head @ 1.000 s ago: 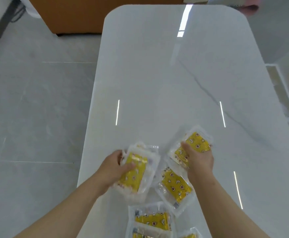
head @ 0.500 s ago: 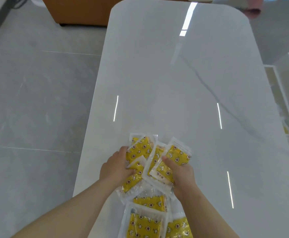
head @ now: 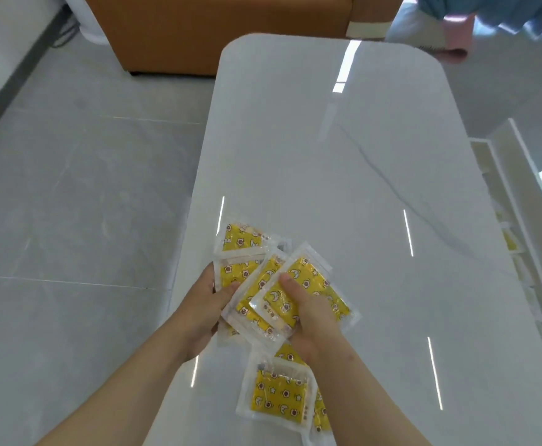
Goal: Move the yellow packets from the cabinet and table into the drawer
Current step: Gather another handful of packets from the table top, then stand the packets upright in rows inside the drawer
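Clutching fanned yellow packets [head: 264, 284] between left hand [head: 203, 305] and right hand [head: 309, 320], thumbs on top. At least 1 more packet [head: 279, 394] loose on table [head: 327, 172]; seemingly none in drawer yet.

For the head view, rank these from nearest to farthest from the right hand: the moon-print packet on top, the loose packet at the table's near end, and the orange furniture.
1. moon-print packet: gripped by the right hand.
2. loose packet: on the table, nearer the person.
3. orange furniture: past the table's far end.
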